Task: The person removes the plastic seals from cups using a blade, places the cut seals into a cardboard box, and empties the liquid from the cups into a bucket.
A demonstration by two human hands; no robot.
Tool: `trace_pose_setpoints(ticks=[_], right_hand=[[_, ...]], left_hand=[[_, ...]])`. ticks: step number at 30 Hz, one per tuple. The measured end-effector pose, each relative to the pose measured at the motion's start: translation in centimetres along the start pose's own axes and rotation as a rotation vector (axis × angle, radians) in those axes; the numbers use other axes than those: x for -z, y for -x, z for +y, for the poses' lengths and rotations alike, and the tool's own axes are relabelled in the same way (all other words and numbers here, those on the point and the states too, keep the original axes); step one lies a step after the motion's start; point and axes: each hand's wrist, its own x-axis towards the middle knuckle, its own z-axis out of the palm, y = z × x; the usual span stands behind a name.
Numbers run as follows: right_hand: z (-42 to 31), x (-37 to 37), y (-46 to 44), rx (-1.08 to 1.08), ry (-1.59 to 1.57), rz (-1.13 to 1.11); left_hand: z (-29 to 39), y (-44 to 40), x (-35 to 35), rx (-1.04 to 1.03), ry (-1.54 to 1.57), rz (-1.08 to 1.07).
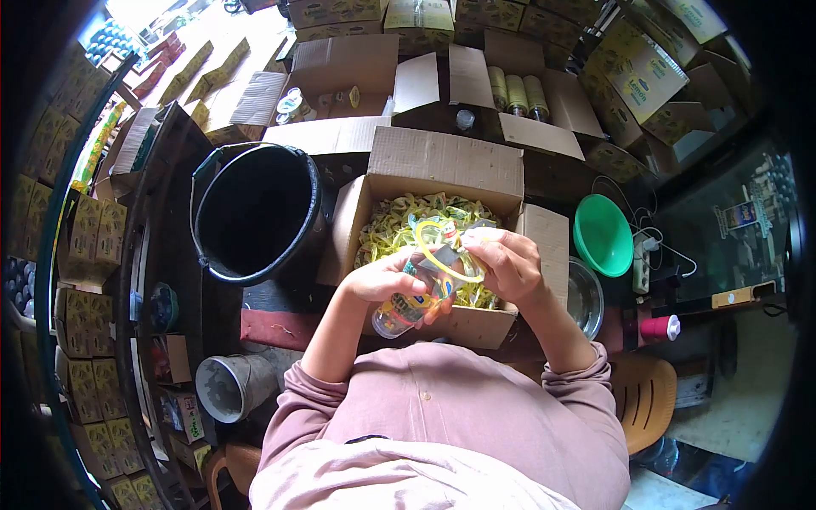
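My left hand (393,285) is wrapped round a clear plastic jar (396,315) with a printed label, held tilted over the open carton. At the jar's upper end is a yellow ring (431,252), seemingly its rim or lid. My right hand (507,262) is closed at that end, its fingertips pinching something small that I cannot make out. Below both hands, the cardboard box (445,161) holds many small yellow-green wrapped packets (384,223).
A large black bucket (316,191) stands left of the box. To the right are a green bowl (603,235), a metal bowl (597,293) and a red thread spool (660,328). Open cartons (344,64) line the back; a grey bucket (223,389) is at lower left.
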Motion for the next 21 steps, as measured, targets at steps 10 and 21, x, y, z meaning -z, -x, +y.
trace_pose_setpoints(ticks=[10,21], right_hand=[[0.5,-0.1,0.3,-0.032,0.036,-0.026],[1.8,0.0,1.5,-0.052,0.169,0.025]], left_hand=[[-0.8,0.3,2.4,-0.066,-0.292,0.176],[-0.6,-1.4,-1.0,-0.274,-1.202,0.615]])
